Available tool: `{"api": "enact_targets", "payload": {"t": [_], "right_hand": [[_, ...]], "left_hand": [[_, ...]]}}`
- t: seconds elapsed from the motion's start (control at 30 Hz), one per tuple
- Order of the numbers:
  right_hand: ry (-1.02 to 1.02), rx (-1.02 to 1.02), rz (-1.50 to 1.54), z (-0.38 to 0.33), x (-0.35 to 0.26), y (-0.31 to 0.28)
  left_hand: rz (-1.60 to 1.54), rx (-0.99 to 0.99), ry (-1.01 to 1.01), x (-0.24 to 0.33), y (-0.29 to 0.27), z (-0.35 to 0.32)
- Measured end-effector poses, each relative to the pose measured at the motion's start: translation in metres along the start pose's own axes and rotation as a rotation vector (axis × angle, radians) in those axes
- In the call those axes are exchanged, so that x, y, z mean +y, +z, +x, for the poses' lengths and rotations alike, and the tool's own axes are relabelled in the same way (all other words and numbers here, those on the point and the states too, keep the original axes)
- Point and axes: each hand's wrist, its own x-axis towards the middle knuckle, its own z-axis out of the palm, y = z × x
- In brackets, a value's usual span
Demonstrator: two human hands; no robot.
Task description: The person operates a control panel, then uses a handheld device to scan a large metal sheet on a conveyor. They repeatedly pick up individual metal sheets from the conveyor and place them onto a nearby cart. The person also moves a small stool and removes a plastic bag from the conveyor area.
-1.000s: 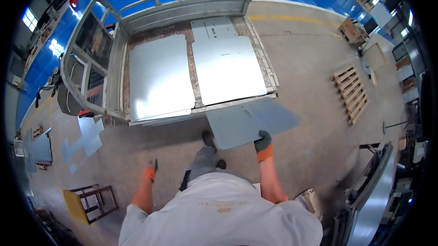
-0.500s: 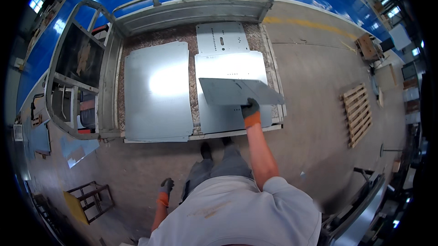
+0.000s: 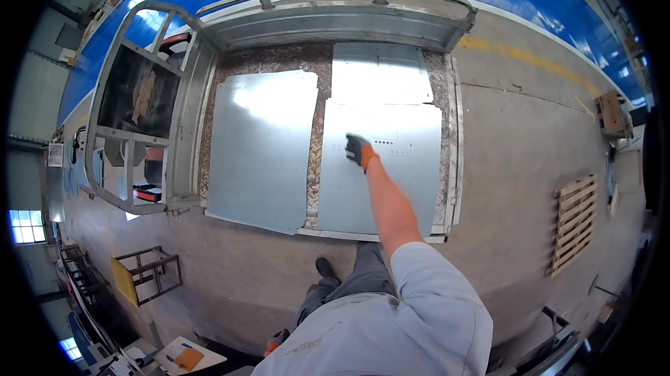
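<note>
My right hand (image 3: 358, 151), in a grey glove with an orange cuff, is over the right stack of sheet metal (image 3: 377, 194). Its fingers are a little apart and nothing shows in them; whether they touch the metal is unclear. Small punched holes run across the top sheet just beside the hand. Behind that stack is a smaller metal sheet (image 3: 380, 72), bright with glare. Another stack of large sheets (image 3: 262, 160) lies to the left on the same cargo bed. Low by my body is my left hand (image 3: 277, 341), partly hidden, its fingers not clear.
The cargo bed has a grey side rail (image 3: 335, 24) at the back and an upright frame (image 3: 136, 104) at left. A wooden pallet (image 3: 574, 222) and a wooden box (image 3: 614, 116) are at right. A stool-like metal frame (image 3: 150, 275) stands on the floor at left.
The tilted sheet has left my right hand; the rear sheet's slot and holes no longer show. That hand has moved left over the stack. My left hand has come closer to my body.
</note>
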Motion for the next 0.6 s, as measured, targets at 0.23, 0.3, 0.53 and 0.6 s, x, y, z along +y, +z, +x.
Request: {"api": "enact_targets", "payload": {"t": [0.23,0.3,0.53,0.6], "right_hand": [[0.081,0.159,-1.058,-0.089,0.173,-0.151],[0.039,0.206,-1.370,-0.114,0.229,-0.226],[0.160,-0.155,-1.887,-0.156,0.228,-0.267],[-0.150,-0.352,-1.942,-0.126,0.205,-0.270]], "left_hand": [[-0.157,-0.084,0.047,0.008,0.018,0.016],[-0.346,-0.125,-0.005,-0.018,0.043,0.017],[-0.271,-0.103,0.084,-0.107,0.067,0.009],[-0.417,-0.040,0.057,-0.136,0.097,0.011]]}}
